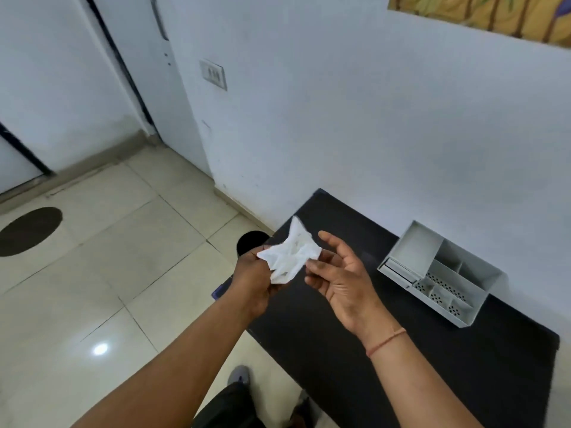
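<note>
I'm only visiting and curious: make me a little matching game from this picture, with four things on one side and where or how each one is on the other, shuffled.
Things:
1. white crumpled tissue
2. grey organizer
3. dark oval mat
4. right hand

Places or states:
A. lying on the tiled floor
B. open, fingers spread
C. standing on the black table, near the wall
D. held by the left hand

Pairs: 1-D, 2-C, 3-A, 4-B.
</note>
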Demonstrator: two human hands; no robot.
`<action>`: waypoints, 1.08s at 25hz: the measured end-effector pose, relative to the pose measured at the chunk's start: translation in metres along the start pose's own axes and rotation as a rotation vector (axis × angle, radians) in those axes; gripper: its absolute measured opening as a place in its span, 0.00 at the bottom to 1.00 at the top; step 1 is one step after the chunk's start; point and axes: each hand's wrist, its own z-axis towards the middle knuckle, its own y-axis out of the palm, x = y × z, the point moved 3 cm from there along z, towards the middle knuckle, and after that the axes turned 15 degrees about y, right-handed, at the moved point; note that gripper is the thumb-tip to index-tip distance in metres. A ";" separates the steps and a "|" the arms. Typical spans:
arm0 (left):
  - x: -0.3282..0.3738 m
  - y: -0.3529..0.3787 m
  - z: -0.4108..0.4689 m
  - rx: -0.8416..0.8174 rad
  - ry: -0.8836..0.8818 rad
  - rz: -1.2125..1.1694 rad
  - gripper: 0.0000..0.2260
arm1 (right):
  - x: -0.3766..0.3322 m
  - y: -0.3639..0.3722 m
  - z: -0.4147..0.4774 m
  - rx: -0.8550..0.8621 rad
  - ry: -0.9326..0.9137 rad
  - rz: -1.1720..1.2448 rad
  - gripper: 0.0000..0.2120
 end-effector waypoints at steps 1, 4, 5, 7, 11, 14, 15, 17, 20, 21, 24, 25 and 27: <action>0.003 -0.009 -0.001 0.045 0.046 0.124 0.09 | 0.001 0.015 0.005 -0.007 -0.029 0.020 0.26; 0.025 -0.032 0.000 0.004 0.239 0.356 0.08 | 0.003 0.058 0.029 0.189 -0.127 -0.192 0.13; 0.034 -0.041 0.002 -0.026 0.259 0.339 0.07 | 0.005 0.071 0.039 0.267 -0.158 -0.283 0.09; 0.049 -0.059 0.008 -0.097 0.253 0.274 0.09 | 0.005 0.093 0.057 0.381 -0.249 -0.466 0.06; 0.075 -0.116 0.057 -0.124 0.157 0.118 0.11 | 0.011 0.152 0.100 0.377 -0.342 -0.787 0.09; 0.100 -0.168 0.112 -0.137 0.090 0.012 0.11 | 0.020 0.208 0.139 0.220 -0.272 -0.815 0.13; 0.108 -0.181 0.128 -0.153 0.073 -0.011 0.12 | 0.021 0.221 0.151 0.222 -0.276 -0.856 0.15; 0.122 -0.205 0.161 -0.182 0.027 -0.061 0.13 | 0.020 0.245 0.175 0.283 -0.311 -0.957 0.19; 0.142 -0.223 0.206 -0.285 -0.030 -0.085 0.15 | 0.010 0.274 0.206 0.463 -0.389 -0.947 0.15; 0.149 -0.224 0.219 -0.315 -0.046 -0.070 0.15 | 0.006 0.278 0.215 0.515 -0.387 -0.887 0.13; 0.164 -0.212 0.259 -0.376 -0.043 0.070 0.16 | -0.007 0.267 0.248 0.606 -0.258 -0.577 0.06; 0.166 -0.208 0.273 -0.370 -0.033 0.129 0.16 | -0.011 0.260 0.258 0.628 -0.220 -0.488 0.04; 0.165 -0.198 0.311 -0.366 -0.034 0.244 0.15 | -0.017 0.242 0.283 0.686 -0.163 -0.327 0.01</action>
